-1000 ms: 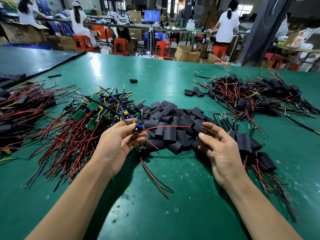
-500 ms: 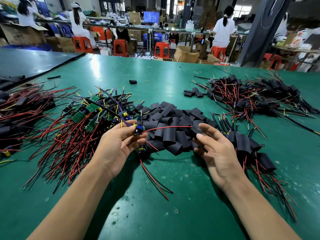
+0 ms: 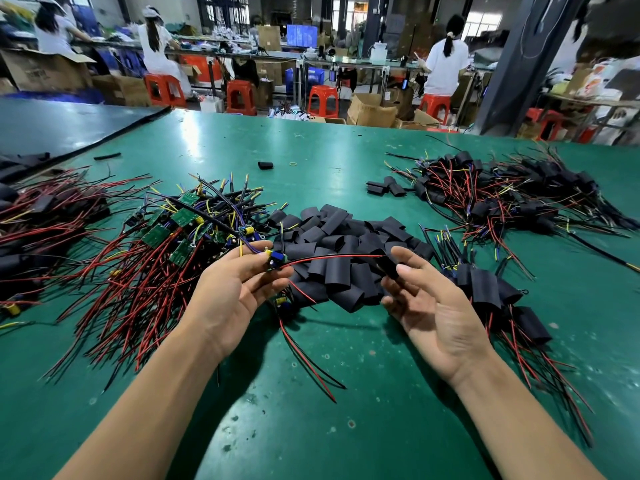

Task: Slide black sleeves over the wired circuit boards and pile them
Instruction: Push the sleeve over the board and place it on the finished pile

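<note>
My left hand pinches a small wired circuit board with a blue part, just above the table. Its red and black wires run right to my right hand. That hand is turned palm up and pinches one black sleeve between thumb and fingers, at the wire ends. Beneath both hands lies the heap of loose black sleeves. Bare green boards with red wires are heaped at the left. Sleeved boards are piled to the right of my right hand.
A larger pile of sleeved boards lies at the back right, another at the far left. Loose sleeves and a stray one sit on the green table. People work at benches behind.
My right hand has lifted off the sleeve heap with one sleeve and turned palm up, bringing it to the wire ends. My left hand holds the board almost still.
</note>
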The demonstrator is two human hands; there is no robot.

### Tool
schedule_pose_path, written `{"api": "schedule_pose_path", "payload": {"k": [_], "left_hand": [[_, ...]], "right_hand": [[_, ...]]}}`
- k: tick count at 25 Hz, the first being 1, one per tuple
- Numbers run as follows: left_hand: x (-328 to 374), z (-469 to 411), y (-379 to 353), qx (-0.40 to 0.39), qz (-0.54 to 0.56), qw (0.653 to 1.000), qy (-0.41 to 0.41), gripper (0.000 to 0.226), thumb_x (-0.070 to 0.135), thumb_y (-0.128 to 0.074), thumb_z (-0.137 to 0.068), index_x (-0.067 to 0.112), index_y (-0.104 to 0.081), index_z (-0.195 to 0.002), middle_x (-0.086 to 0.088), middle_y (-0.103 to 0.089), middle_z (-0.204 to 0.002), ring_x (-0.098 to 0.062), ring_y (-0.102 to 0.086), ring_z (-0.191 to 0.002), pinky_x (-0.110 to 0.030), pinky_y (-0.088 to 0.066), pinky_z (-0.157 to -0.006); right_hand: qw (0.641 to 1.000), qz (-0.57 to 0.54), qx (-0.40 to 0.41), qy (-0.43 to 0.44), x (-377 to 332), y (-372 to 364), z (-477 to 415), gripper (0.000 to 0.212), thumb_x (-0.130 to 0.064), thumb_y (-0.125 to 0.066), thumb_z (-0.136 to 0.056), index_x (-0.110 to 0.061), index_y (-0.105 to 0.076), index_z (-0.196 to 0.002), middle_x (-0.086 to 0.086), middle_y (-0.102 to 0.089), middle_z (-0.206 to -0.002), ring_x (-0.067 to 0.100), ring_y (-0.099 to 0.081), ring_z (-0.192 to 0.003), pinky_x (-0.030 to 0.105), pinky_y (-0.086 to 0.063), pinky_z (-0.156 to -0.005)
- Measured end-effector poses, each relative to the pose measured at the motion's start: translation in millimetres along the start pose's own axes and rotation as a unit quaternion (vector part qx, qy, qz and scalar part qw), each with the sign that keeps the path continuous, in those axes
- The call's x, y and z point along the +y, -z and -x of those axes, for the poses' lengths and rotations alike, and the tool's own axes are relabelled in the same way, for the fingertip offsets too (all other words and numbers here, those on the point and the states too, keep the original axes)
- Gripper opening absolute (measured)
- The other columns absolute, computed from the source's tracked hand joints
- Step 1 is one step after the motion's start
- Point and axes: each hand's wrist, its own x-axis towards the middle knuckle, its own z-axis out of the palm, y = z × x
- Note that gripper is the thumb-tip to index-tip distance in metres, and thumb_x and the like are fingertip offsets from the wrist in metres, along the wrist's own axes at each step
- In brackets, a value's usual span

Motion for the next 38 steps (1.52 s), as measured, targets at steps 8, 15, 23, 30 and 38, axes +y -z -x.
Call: {"api": "schedule_pose_path", "payload": {"k": [8,15,23,30,38], "left_hand": [[-13.7,12.9,-15.1,-0.073,0.000,0.997,0.012,0.030,0.012,-0.069,-0.080,0.002,-0.060,-0.107,-0.011,-0.071,-0.087,-0.028,-0.074,-0.079,-0.030,-0.062,-0.064],[-19.1,20.1,-24.7,-0.114,0.044,0.992,0.043,0.030,0.011,-0.073,-0.072,0.007,-0.059,-0.099,-0.017,-0.070,-0.095,-0.032,-0.075,-0.083,-0.031,-0.062,-0.064],[-32.6,25.6,-30.9,-0.118,-0.035,0.992,0.007,0.041,0.026,-0.081,-0.063,0.013,-0.060,-0.096,-0.015,-0.075,-0.095,-0.027,-0.075,-0.077,-0.029,-0.059,-0.056],[-26.8,23.5,-27.3,-0.088,-0.021,0.996,-0.020,0.037,0.030,-0.085,-0.053,0.020,-0.070,-0.086,-0.010,-0.073,-0.086,-0.015,-0.067,-0.062,-0.024,-0.054,-0.051],[-24.0,23.9,-28.7,-0.094,-0.003,0.996,0.002,0.049,0.022,-0.083,-0.058,0.009,-0.068,-0.102,-0.011,-0.074,-0.090,-0.018,-0.071,-0.066,-0.022,-0.054,-0.052]], "right_hand": [[0.999,0.017,0.019,0.036,4.4,-9.1,1.4,0.062,-0.005,-0.074,-0.065,-0.012,-0.058,-0.124,0.002,-0.074,-0.092,0.011,-0.067,-0.075,0.019,-0.051,-0.058],[0.994,-0.101,0.011,-0.028,9.3,-17.9,5.1,0.049,-0.005,-0.079,-0.060,-0.009,-0.064,-0.107,0.003,-0.069,-0.083,0.012,-0.061,-0.073,0.020,-0.053,-0.058],[0.988,-0.142,-0.028,-0.055,15.6,-27.1,12.6,0.050,-0.010,-0.072,-0.070,-0.005,-0.065,-0.119,0.006,-0.071,-0.086,0.012,-0.066,-0.069,0.021,-0.056,-0.060],[0.997,-0.003,-0.071,0.019,19.4,-27.5,14.7,0.033,-0.018,-0.081,-0.066,-0.015,-0.078,-0.099,0.011,-0.074,-0.098,0.017,-0.067,-0.080,0.031,-0.055,-0.079],[0.989,0.082,0.023,0.118,21.1,-25.7,14.2,0.034,-0.028,-0.088,-0.062,-0.015,-0.080,-0.093,0.011,-0.077,-0.092,0.022,-0.071,-0.081,0.032,-0.057,-0.074]]}}
